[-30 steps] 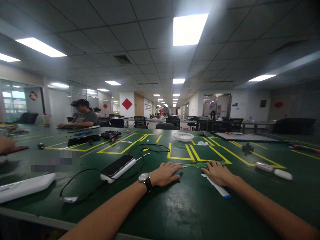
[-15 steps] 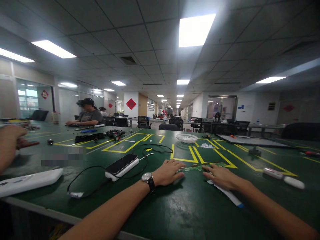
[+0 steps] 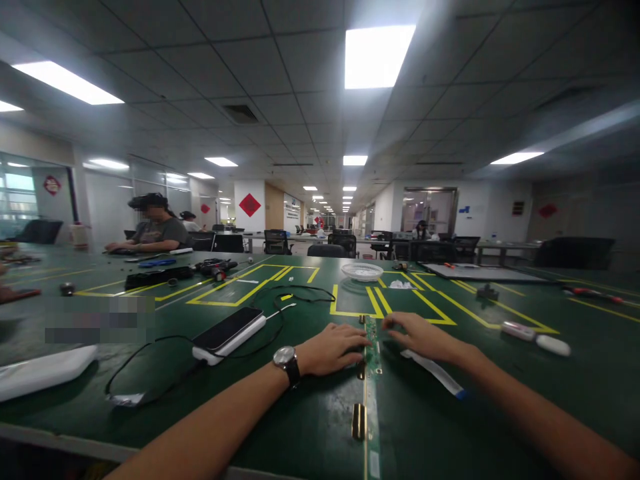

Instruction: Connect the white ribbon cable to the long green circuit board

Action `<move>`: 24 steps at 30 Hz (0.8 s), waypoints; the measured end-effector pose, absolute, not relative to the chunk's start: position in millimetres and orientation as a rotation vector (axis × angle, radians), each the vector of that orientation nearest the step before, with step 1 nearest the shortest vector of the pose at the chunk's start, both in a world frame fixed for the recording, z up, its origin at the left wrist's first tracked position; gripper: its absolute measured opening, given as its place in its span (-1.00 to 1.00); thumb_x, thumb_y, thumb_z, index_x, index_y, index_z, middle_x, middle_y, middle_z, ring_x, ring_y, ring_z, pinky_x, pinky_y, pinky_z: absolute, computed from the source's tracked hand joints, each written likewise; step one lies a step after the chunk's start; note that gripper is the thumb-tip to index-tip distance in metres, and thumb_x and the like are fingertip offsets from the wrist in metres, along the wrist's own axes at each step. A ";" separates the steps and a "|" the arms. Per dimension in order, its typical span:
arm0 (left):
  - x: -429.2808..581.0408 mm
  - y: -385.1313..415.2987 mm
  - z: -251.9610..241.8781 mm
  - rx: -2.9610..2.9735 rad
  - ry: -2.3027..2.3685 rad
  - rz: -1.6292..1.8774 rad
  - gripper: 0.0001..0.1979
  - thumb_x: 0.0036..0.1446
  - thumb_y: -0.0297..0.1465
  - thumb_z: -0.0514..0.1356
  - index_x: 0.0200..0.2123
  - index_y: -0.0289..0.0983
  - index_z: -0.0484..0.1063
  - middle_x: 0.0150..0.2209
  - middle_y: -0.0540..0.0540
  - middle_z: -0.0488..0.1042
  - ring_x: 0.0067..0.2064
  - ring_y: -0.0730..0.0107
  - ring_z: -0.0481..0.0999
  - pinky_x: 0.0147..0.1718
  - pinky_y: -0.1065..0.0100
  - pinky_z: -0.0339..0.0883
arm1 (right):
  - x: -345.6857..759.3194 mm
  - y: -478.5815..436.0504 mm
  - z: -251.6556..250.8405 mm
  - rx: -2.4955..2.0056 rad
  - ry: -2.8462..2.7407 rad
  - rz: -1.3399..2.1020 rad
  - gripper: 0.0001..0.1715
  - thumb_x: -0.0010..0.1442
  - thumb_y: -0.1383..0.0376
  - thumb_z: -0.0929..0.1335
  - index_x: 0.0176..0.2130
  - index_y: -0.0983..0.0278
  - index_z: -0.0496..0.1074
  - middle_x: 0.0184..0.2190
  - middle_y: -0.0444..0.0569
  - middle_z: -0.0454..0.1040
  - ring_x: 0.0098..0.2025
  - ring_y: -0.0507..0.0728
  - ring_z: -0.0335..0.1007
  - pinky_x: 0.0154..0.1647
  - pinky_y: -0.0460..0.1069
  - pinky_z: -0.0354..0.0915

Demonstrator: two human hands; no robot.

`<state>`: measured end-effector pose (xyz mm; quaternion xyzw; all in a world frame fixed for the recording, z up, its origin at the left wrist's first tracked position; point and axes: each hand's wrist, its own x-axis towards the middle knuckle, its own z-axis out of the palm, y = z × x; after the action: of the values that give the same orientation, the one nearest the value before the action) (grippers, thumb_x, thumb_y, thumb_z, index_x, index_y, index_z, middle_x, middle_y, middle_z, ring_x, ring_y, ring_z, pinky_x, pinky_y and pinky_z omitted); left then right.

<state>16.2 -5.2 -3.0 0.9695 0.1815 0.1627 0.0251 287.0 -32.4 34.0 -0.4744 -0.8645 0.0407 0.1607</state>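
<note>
A long narrow green circuit board [image 3: 372,393], with gold-coloured metal parts along its left edge, points toward me on the green table. My left hand [image 3: 334,348], with a watch on its wrist, has its thumb and fingers at the board's left edge, near the far end. Just right of the board, my right hand [image 3: 420,337] is apart from it, fingers loosely bent and holding nothing. Under and beside the right hand lies a white flat ribbon cable [image 3: 440,377] with a blue end.
Left of my hands a phone [image 3: 230,330] rests on a white block with a black cable [image 3: 157,341]. Beyond are a clear round basket [image 3: 362,271] and yellow tape lines. A white oval object [image 3: 553,345] lies at right. A person [image 3: 155,227] sits at far left.
The circuit board has turned from lying crosswise between both hands to pointing toward me. My right hand has let go of it. The view has shifted slightly right.
</note>
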 end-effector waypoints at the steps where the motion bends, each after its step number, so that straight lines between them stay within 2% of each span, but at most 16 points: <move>1: 16.4 -5.6 -3.2 2.994 0.548 0.472 -0.60 0.39 -0.19 -0.03 0.24 -0.08 0.23 0.29 -0.11 0.24 0.26 0.15 0.25 0.12 0.13 0.13 | 294.4 -30.2 35.7 -1.472 -2.423 0.024 -0.68 0.24 0.22 0.26 -0.10 0.29 0.48 -0.13 0.07 0.53 -0.09 0.22 0.43 -0.03 0.06 0.29; 3: 16.5 -5.9 -3.5 2.978 0.529 0.415 -0.59 0.40 -0.17 -0.06 0.25 -0.06 0.22 0.31 -0.11 0.21 0.28 0.15 0.24 0.14 0.10 0.11 | 310.4 -26.4 36.6 -1.715 -2.365 -0.082 -0.65 0.18 0.18 0.30 -0.11 0.32 0.49 -0.16 0.12 0.53 -0.12 0.26 0.44 -0.12 0.06 0.30; 7: 16.5 -6.0 -3.4 2.948 0.516 0.352 -0.58 0.41 -0.17 -0.09 0.26 -0.04 0.22 0.31 -0.11 0.21 0.29 0.16 0.21 0.15 0.08 0.09 | 329.7 -21.3 29.8 -1.953 -2.400 -0.025 -0.56 0.14 0.06 0.34 -0.13 0.31 0.52 -0.16 0.14 0.54 -0.16 0.28 0.47 -0.23 0.04 0.29; 14: 17.0 -5.6 -2.9 2.953 0.523 0.348 -0.58 0.40 -0.16 -0.08 0.26 -0.02 0.23 0.31 -0.10 0.22 0.28 0.12 0.23 0.14 0.06 0.11 | 316.6 -19.8 18.6 -1.676 -2.466 0.087 -0.80 0.12 0.29 0.34 -0.22 0.25 0.51 -0.26 0.01 0.56 -0.24 0.16 0.47 -0.29 -0.04 0.26; 24: 17.4 -3.2 -6.0 2.960 0.526 0.380 -0.58 0.39 -0.17 -0.05 0.26 0.01 0.24 0.30 -0.09 0.23 0.26 0.13 0.25 0.13 0.11 0.13 | 275.1 -40.7 21.5 -1.493 -2.515 0.076 -0.84 0.13 0.22 0.37 -0.27 0.24 0.46 -0.32 -0.04 0.50 -0.31 0.13 0.39 -0.36 -0.05 0.19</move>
<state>17.4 -3.2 -6.0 0.9753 0.1734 0.1253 0.0557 275.1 -40.7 21.5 -0.5073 -0.8546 0.0257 0.1077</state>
